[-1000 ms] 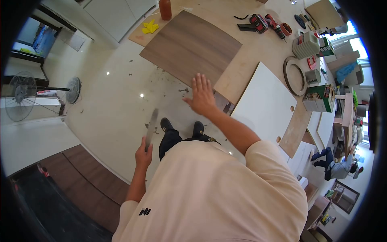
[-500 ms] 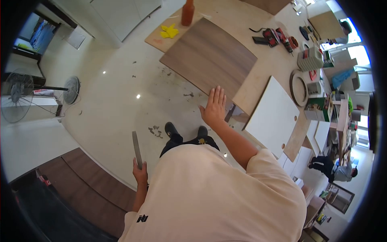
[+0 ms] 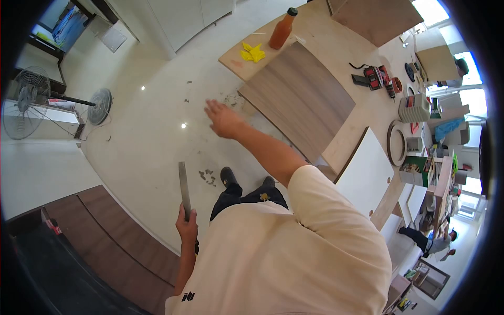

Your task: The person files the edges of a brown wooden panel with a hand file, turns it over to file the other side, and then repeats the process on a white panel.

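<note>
My left hand is wrapped round the lower end of a long flat file, which points up and away over the floor. My right hand is stretched out above the floor, fingers extended and slightly blurred, holding nothing. It is off the left edge of a wood-grain panel with one curved side, which lies on the workbench. An orange bottle with a black cap and a crumpled yellow cloth are by the panel's far end.
A white board with round holes lies on the bench. Red-and-black power tools, a ring-shaped piece and stacked containers are farther right. Fans stand at left, brown boards lower left. Another person is at far right.
My right hand has left the panel's near corner and swung left and away over the floor. My left hand still holds the file. The view has shifted, showing more of the bench's far end.
</note>
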The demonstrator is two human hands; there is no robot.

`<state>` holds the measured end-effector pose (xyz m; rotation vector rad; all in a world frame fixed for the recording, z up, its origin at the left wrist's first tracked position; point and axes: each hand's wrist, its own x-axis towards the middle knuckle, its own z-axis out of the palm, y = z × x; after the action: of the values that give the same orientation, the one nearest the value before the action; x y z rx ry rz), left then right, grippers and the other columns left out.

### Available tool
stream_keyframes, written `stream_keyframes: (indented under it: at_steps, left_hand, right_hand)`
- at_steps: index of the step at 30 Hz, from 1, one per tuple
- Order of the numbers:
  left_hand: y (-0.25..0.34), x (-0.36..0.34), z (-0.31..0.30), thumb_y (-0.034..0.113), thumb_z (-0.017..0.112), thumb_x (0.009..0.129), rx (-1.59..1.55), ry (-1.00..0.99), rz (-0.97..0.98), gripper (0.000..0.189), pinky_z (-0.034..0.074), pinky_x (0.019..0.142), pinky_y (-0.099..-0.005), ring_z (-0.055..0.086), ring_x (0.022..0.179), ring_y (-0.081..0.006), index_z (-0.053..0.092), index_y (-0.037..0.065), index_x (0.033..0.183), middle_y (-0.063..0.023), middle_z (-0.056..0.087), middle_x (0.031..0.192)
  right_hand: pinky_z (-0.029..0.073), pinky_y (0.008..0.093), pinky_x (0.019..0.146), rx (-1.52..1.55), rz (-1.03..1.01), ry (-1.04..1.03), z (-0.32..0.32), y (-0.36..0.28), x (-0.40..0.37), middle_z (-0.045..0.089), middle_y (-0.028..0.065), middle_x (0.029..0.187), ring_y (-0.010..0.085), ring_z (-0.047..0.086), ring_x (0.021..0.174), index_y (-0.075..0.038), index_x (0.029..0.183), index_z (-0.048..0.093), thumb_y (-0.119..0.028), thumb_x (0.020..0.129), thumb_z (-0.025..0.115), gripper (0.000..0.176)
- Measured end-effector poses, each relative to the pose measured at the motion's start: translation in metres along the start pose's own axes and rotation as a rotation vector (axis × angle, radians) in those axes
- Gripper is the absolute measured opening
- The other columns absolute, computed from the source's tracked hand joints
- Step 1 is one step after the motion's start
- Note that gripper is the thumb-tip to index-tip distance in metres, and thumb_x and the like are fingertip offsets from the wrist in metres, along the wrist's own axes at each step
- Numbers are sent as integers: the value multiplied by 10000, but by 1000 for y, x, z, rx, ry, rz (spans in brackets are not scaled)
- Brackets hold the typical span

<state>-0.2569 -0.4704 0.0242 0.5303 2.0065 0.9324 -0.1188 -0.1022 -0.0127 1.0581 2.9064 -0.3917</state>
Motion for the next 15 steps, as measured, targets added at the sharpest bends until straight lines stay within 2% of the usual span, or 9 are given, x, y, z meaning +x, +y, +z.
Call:
stream_keyframes:
  at_steps: [1,3,4,6,7,9,10,11,15]
  left_hand:
    - [-7,8,2,126,662,945,56,24,140,497,464,587,-285,553,659,-122,527,3,1408,-53,617,850]
    - [-28,30,11,97,675,931,163,75,417,503,496,672,-315,601,759,-169,530,11,1405,-104,641,932]
    - [-17,35,18,82,676,928,160,59,444,506,497,705,-329,605,800,-190,529,18,1408,-119,640,965]
    - [24,55,40,52,676,922,148,38,491,515,499,772,-355,614,881,-231,527,31,1415,-150,639,1030]
    - [27,70,54,40,670,922,102,31,539,519,498,772,-358,611,864,-247,523,36,1420,-147,634,1013]
    - [33,102,84,33,668,921,67,20,615,535,495,771,-364,605,845,-271,514,50,1433,-144,624,985]
    - [38,117,98,37,673,919,76,13,639,546,493,769,-366,601,843,-280,509,58,1440,-145,618,974]
    - [43,131,112,42,679,918,89,5,661,558,490,768,-367,597,840,-289,503,66,1447,-147,612,963]
    - [79,172,169,47,677,924,57,43,913,539,478,745,-359,564,797,-285,534,111,1440,-132,576,902]
  right_hand:
    - [206,542,1214,59,-152,-35,4,-1,-1,308,170,1610,346,246,1505,-32,1476,443,-285,957,608,601]
    - [261,517,1198,198,-93,167,13,8,-23,362,157,1582,345,304,1478,-56,1421,513,-307,955,626,541]
    - [289,504,1190,266,-68,262,13,20,-37,390,150,1567,344,332,1465,-68,1394,548,-318,955,635,513]
    - [340,471,1166,373,204,403,-17,67,-72,439,166,1529,373,376,1435,-70,1357,586,-346,945,660,502]
    - [363,448,1152,303,354,379,-33,95,-87,438,181,1529,390,397,1415,-94,1381,575,-377,949,655,522]
    - [305,473,1182,130,574,455,-39,159,-116,389,159,1574,370,340,1458,-132,1461,506,-460,975,588,592]
    - [261,489,1198,1,597,369,-43,181,-129,364,144,1593,355,301,1481,-142,1488,474,-498,983,547,623]
    - [218,506,1214,-125,621,282,-43,193,-140,339,129,1612,340,263,1504,-152,1515,442,-536,990,507,654]
    - [154,533,1224,-84,623,248,-47,191,-142,315,111,1628,320,214,1526,-162,1527,429,-548,993,474,660]
